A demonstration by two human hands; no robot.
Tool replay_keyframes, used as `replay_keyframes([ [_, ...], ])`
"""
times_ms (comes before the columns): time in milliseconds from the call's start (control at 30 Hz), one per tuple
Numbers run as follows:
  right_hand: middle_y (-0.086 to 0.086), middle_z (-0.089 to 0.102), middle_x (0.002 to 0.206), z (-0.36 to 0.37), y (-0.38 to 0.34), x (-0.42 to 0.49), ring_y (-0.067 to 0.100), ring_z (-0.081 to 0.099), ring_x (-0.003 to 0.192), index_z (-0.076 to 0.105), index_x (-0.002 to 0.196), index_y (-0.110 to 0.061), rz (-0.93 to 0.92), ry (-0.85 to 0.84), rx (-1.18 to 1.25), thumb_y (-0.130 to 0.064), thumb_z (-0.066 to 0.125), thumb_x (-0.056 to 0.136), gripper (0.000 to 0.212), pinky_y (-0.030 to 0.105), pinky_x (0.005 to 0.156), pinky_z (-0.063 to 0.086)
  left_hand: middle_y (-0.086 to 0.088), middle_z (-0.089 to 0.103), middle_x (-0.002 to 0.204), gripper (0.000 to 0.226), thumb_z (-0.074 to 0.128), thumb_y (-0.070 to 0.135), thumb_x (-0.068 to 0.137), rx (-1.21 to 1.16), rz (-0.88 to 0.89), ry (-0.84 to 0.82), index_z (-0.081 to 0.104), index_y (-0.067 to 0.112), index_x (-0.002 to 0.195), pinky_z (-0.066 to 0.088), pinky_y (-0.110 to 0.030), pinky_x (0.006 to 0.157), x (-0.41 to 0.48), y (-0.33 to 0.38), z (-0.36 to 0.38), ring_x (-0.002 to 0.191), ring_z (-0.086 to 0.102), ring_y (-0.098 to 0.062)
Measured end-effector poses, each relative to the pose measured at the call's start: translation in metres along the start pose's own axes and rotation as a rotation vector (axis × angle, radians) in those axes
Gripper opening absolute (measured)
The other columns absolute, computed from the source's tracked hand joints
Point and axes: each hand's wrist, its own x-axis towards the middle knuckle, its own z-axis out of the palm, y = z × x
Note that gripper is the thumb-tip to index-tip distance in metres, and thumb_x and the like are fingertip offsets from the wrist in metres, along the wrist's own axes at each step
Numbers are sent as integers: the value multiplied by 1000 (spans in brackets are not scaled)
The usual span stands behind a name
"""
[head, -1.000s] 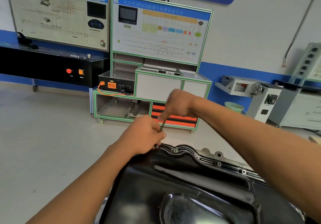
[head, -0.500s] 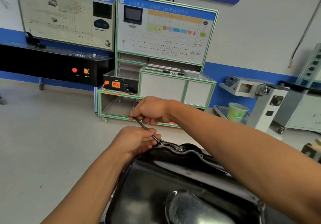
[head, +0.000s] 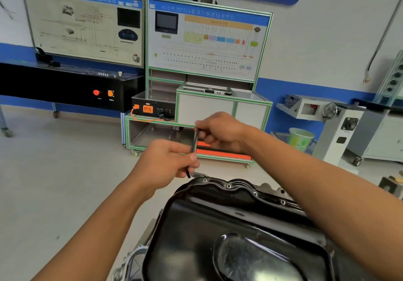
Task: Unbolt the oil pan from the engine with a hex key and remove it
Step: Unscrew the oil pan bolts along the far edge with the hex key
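Note:
The glossy black oil pan [head: 218, 226] fills the lower middle, its flange carrying several bolts [head: 228, 186] along the far edge. A thin dark hex key [head: 194, 144] stands nearly upright just beyond the pan's far left corner. My left hand [head: 168, 161] pinches its lower part, and the key's bottom tip pokes out below the fingers, a little above and left of the corner bolt [head: 204, 180]. My right hand [head: 220, 131] grips the key's upper end. The key's middle is partly hidden by my fingers.
Grey engine metal [head: 135, 256] shows under the pan at lower left. Beyond stand a green-framed training bench [head: 218, 97], a black console [head: 65, 86], a green bucket [head: 301, 139] and grey equipment [head: 340, 126] at right. Bare floor lies to the left.
The key has come out of the corner bolt and swung from slanted to nearly upright. Both hands rose with it, the right hand moving right.

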Motion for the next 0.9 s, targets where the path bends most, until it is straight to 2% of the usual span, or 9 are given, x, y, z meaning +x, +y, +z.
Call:
replay_keyframes([
  [133, 1, 64, 59, -34, 32, -43, 7, 49, 45, 61, 86, -5, 55, 160, 114, -10, 48, 104, 23, 16, 39, 35, -7, 78, 82, 18, 73, -1, 86, 239, 32, -165, 74, 9, 102, 54, -15, 63, 12, -2, 0, 72, 74, -8],
  [233, 5, 67, 60, -38, 53, -62, 10, 56, 45, 59, 89, -4, 102, 269, 284, -7, 46, 104, 20, 16, 38, 39, 3, 78, 82, 22, 76, 5, 85, 400, 81, -268, 76, 23, 97, 56, -19, 76, 23, -4, 6, 80, 74, -6],
  [400, 5, 67, 57, -32, 66, -72, 9, 60, 43, 56, 90, -4, 162, 345, 421, -7, 44, 105, 20, 15, 35, 39, 9, 78, 81, 24, 76, 10, 85, 428, 117, -334, 75, 33, 93, 55, -13, 73, 31, -8, 5, 82, 74, -5],
  [600, 7, 68, 60, -25, 69, -79, 9, 60, 42, 56, 90, -2, 174, 391, 420, -6, 43, 105, 20, 15, 35, 39, 10, 77, 78, 25, 75, 7, 85, 464, 145, -331, 75, 31, 92, 57, -25, 84, 35, -15, 10, 81, 74, -4],
  [800, 7, 68, 61, -26, 67, -82, 9, 59, 43, 57, 87, -3, 141, 407, 416, -6, 45, 104, 21, 15, 37, 40, 5, 78, 83, 22, 75, 6, 85, 452, 164, -344, 77, 19, 103, 54, -10, 70, 40, -12, 7, 81, 74, -4],
  [900, 7, 69, 61, -30, 68, -83, 9, 58, 44, 57, 89, -2, 134, 421, 395, -6, 45, 104, 20, 16, 38, 40, 4, 78, 86, 22, 75, 6, 85, 461, 182, -367, 76, 16, 105, 54, -9, 71, 41, -10, 12, 81, 73, -3],
])
